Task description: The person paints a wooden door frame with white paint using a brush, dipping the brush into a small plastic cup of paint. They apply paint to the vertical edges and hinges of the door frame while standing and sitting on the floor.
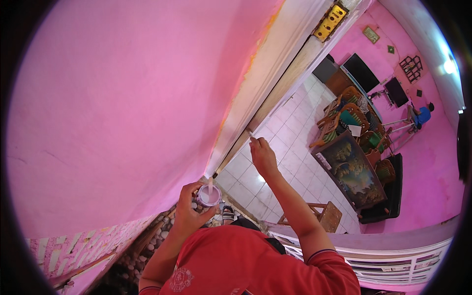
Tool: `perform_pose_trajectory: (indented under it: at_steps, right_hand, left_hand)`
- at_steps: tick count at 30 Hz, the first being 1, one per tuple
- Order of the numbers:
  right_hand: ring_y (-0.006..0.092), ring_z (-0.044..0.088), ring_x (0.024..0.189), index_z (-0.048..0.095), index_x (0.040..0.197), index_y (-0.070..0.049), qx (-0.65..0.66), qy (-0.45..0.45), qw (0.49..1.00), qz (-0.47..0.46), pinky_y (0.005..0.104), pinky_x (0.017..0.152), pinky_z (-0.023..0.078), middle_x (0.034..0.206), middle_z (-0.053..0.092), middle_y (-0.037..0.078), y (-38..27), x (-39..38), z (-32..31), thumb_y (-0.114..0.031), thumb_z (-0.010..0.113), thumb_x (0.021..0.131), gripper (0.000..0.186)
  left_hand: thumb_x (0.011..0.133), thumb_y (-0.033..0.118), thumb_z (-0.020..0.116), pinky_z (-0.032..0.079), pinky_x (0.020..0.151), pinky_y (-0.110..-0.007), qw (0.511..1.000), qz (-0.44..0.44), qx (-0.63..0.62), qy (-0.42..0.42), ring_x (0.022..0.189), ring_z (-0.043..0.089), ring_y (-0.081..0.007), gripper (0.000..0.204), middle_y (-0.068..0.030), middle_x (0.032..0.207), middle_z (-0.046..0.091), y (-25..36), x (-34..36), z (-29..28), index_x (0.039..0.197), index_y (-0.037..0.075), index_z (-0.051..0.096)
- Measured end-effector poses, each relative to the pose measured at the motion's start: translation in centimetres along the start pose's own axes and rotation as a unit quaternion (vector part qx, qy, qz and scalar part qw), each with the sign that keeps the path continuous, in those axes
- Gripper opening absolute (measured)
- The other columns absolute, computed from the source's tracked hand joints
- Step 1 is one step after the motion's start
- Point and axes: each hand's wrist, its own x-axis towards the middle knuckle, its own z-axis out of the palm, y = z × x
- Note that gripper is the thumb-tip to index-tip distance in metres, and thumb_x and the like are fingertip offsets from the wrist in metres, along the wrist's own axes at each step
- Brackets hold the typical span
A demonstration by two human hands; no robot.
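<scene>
My left hand (pixel 189 210) is wrapped round a small round pot (pixel 202 200) of pale, pinkish-white paint, held low near the foot of the door frame. A light flat stick (pixel 210 186) stands up out of the pot. My right hand (pixel 264 158) is raised, with its fingers pinched round a small paintbrush (pixel 250 133). Its tip meets the bare, unpainted strip along the edge of the door frame (pixel 253 78); most of the brush is hidden by my fingers. Next to that strip, the frame carries white paint, with a ragged yellowish border against the pink wall (pixel 128 98).
A yellow hinge (pixel 331 22) sits high on the frame. Beyond the doorway are white floor tiles (pixel 290 142), stacked chairs (pixel 351 115), a framed painting (pixel 351 167), a wooden stool (pixel 327 216), and a person in blue (pixel 422 115) on a ladder. Pebbles (pixel 164 231) lie below me.
</scene>
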Motion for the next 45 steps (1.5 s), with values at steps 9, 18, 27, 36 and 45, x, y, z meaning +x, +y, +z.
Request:
perform_pose_trajectory:
  at_steps: [9,18,27,36,45]
  right_hand:
    - [0.0331,0.063,0.087,0.062,0.122,-0.002,0.029,0.036,0.999,0.014,0.0446,0.072,0.056,0.095,0.059,0.014,0.5,-0.5,1.6,-0.014,0.061,0.100,0.025]
    - [0.0331,0.065,0.084,0.063,0.120,-0.002,0.051,-0.015,0.999,0.000,0.0433,0.069,0.056,0.097,0.060,0.014,-0.1,-2.9,5.3,-0.014,0.061,0.100,0.023]
    - [0.0339,0.063,0.087,0.062,0.124,-0.003,0.046,0.072,0.996,0.019,0.0446,0.071,0.055,0.097,0.060,0.015,-0.6,-0.1,0.8,-0.011,0.060,0.101,0.025]
    - [0.0341,0.063,0.086,0.063,0.125,-0.001,0.060,-0.023,0.997,0.051,0.0452,0.071,0.056,0.096,0.059,0.015,0.6,-3.6,5.7,-0.015,0.059,0.101,0.028]
    - [0.0338,0.064,0.084,0.064,0.120,-0.002,0.030,0.049,0.997,0.045,0.0437,0.069,0.055,0.095,0.061,0.014,-0.1,-0.9,1.7,-0.009,0.062,0.099,0.022]
  left_hand:
    - [0.070,0.012,0.092,0.052,0.094,-0.038,0.999,-0.015,0.031,-0.030,0.109,0.064,-0.0284,0.073,-0.0154,0.121,0.060,0.1,0.1,-0.5,0.130,0.003,0.052]
    - [0.070,0.017,0.090,0.048,0.089,-0.035,0.999,-0.039,0.008,-0.013,0.103,0.061,-0.0220,0.069,-0.0123,0.118,0.064,-0.1,0.1,-0.3,0.127,0.002,0.055]
    - [0.070,0.016,0.091,0.049,0.089,-0.035,0.999,-0.039,0.016,-0.001,0.101,0.062,-0.0222,0.068,-0.0118,0.116,0.064,-0.3,0.2,-0.4,0.127,0.002,0.056]
    - [0.069,0.009,0.091,0.053,0.095,-0.038,0.998,-0.032,0.043,-0.022,0.111,0.066,-0.0287,0.071,-0.0164,0.122,0.062,0.2,0.4,-0.6,0.129,0.003,0.053]
    - [0.069,0.013,0.089,0.048,0.091,-0.036,0.998,-0.051,0.022,-0.009,0.102,0.060,-0.0223,0.068,-0.0119,0.117,0.063,0.1,0.1,-1.0,0.126,0.003,0.055]
